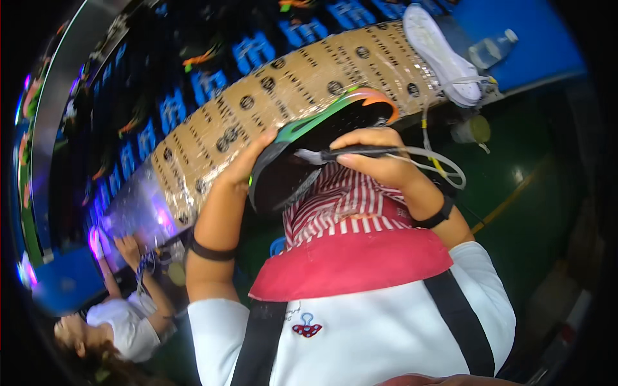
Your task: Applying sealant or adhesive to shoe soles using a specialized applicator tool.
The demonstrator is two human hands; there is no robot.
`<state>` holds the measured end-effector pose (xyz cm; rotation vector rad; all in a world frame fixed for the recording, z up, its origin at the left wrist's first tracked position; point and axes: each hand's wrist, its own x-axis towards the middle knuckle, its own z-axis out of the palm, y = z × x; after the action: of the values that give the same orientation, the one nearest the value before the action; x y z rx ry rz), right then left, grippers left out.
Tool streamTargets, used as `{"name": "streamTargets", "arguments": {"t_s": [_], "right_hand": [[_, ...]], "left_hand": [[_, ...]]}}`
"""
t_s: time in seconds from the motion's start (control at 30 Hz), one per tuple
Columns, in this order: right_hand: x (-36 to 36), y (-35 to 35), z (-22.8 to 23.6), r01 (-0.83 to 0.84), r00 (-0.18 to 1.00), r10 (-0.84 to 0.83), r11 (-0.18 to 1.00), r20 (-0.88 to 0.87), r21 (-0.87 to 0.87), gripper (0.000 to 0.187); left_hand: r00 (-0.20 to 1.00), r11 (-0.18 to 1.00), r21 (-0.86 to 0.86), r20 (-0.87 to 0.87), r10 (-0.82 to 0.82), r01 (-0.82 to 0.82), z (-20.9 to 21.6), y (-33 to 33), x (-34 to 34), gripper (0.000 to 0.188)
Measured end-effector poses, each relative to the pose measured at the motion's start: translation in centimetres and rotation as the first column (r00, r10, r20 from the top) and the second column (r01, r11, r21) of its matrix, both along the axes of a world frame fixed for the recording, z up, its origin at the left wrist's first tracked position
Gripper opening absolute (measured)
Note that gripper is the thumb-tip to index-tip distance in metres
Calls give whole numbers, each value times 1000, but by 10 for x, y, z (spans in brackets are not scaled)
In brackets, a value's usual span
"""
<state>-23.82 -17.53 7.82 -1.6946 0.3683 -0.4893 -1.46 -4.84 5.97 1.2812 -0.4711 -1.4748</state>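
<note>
My left hand [252,157] is closed around the edge of a shoe sole [277,183], black inside with a green and orange sidewall, holding it tilted in front of my apron. In my right hand [383,161] is a brush [360,151] with a black handle, pale bristles and a clear tube running from its back end. The bristles lie at the sole's black inner surface, near its middle; whether they press on it I cannot tell. Part of the sole's far end is behind my right hand.
A tape-covered cardboard strip [257,100] lines the bench edge. At its right end lie a white shoe-shaped piece [438,55] and a clear plastic bottle [489,51]. A cup [475,130] is below them. Blue-and-black shoe parts [254,51] line up beyond; another person [122,321] works at lower left.
</note>
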Motion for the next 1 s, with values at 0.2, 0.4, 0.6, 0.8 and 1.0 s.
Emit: {"name": "streamTargets", "arguments": {"t_s": [0.2,0.4,0.6,0.8,1.0], "right_hand": [[-8,-29,-27,308,941,-332,925,74,224,18],[-4,-30,-23,519,844,-398,775,359,-360,18],[2,-23,-19,384,900,-233,824,368,-416,23],[-32,-50,-12,603,769,-525,784,364,-145,21],[-61,-63,-23,660,713,-661,745,234,97,20]], "left_hand": [[941,987,31,-297,162,-160,-31,11,-10,55],[895,970,-85,-410,173,-226,-35,-4,-27,67],[911,966,-188,-402,89,-177,-57,-16,-21,66],[622,895,-147,-766,166,-420,-4,-10,-73,74],[767,890,-328,-640,37,-317,-13,-23,-68,73]]}}
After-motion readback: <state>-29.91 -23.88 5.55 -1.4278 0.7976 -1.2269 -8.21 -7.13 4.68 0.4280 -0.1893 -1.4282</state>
